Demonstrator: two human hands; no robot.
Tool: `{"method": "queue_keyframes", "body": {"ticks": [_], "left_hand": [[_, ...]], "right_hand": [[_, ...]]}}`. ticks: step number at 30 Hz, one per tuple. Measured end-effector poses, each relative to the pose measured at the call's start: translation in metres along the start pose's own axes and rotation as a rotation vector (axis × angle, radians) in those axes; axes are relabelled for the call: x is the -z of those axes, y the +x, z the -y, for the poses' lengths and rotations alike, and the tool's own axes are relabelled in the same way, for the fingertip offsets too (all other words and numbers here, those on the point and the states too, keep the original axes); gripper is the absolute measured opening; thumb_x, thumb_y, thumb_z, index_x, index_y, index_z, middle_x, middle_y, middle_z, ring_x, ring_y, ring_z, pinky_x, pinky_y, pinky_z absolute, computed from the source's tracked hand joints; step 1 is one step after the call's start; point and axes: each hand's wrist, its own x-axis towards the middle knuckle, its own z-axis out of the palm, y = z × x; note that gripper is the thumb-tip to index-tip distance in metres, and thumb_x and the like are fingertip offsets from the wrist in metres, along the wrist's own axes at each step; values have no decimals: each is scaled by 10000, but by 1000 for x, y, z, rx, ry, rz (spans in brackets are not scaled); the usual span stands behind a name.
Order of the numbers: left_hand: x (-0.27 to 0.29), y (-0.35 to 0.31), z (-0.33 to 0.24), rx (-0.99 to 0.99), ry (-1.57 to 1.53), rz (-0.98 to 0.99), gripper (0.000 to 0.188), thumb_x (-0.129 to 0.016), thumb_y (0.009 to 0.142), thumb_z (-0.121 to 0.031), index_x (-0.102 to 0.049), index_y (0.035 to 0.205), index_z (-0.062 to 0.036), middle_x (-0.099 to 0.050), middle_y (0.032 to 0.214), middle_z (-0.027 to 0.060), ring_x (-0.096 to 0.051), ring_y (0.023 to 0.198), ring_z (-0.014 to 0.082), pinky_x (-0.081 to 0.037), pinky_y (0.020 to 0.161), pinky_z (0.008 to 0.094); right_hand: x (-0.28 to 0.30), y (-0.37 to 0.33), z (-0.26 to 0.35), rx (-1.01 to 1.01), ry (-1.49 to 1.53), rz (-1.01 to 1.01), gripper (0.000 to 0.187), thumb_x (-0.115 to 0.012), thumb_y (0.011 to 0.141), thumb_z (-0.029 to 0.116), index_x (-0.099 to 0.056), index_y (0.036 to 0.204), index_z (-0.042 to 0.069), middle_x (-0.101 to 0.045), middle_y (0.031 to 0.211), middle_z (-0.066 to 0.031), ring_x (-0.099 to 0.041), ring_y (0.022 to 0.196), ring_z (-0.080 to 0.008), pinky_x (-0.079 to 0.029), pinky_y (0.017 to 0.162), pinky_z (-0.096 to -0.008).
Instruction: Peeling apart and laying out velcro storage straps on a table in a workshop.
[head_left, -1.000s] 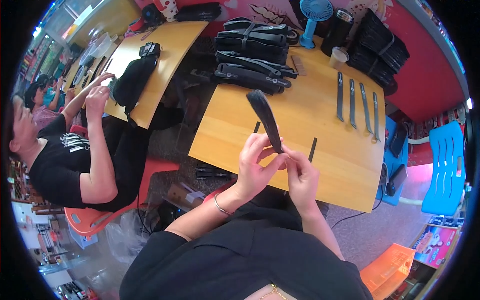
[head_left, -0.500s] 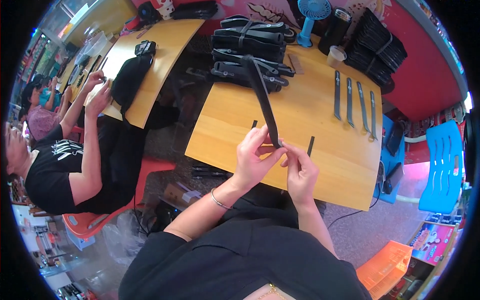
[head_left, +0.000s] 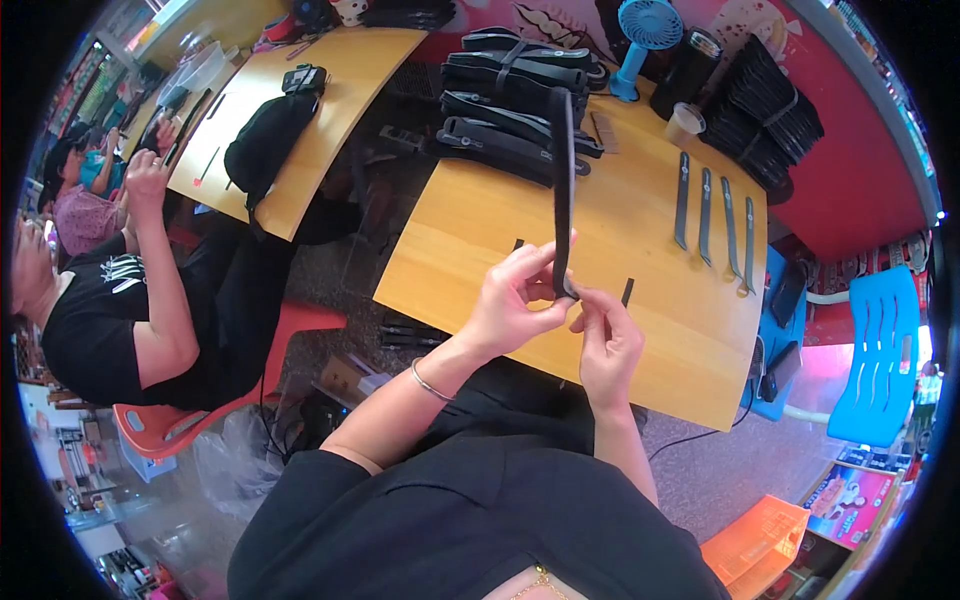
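A long black strap (head_left: 562, 190) stands nearly upright above the near part of the wooden table (head_left: 460, 230), its lower end between my two hands. My left hand (head_left: 520, 300) is closed on the strap near its bottom, thumb and fingers pinching it. The fingertips of my right hand (head_left: 610, 340) pinch the same lower end from the right, where the exact fold is hidden by my fingers. A short dark strip (head_left: 628, 292) lies on the table just beyond my right hand, and another short dark piece (head_left: 519, 244) lies beyond my left.
Bundled black straps (head_left: 515, 75) are piled at the far left of the table. Several flat dark strips (head_left: 706, 215) lie in a row at the right. Behind them stand a blue fan (head_left: 648, 25), a dark bottle (head_left: 686, 72), a cup (head_left: 686, 122) and another bundle (head_left: 765, 110). A co-worker (head_left: 120, 310) sits left.
The strap has swung from leaning left to nearly upright, with both my hands still pinching its lower end. The view has shifted slightly. The co-worker's hands have moved away to the left.
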Motion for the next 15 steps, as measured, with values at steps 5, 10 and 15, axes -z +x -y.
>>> {"method": "queue_keyframes", "body": {"ticks": [5,10,15], "left_hand": [[17,-14,-13,35,68,89,671,-621,751,146,-422,1378,14,-520,1059,18,-591,973,100,-511,896,261],[21,-19,-25,235,-299,25,534,-595,813,76,-472,1329,12,-569,1015,39,-625,977,143,-531,879,290],[10,-21,-12,209,-474,-119,383,-559,865,63,-501,1242,17,-611,1054,92,-625,1005,182,-530,889,322]], "right_hand": [[1,-9,-1,52,-50,84,217,-526,898,-89,-655,1039,14,-639,827,-44,-534,647,-82,-456,598,-217],[-9,-5,9,154,-182,100,242,-611,844,-41,-659,1055,67,-650,774,-81,-607,612,-148,-464,555,-261],[-7,-6,14,116,-291,123,271,-713,802,63,-651,1066,79,-617,715,-61,-590,581,-146,-443,523,-274]]}}
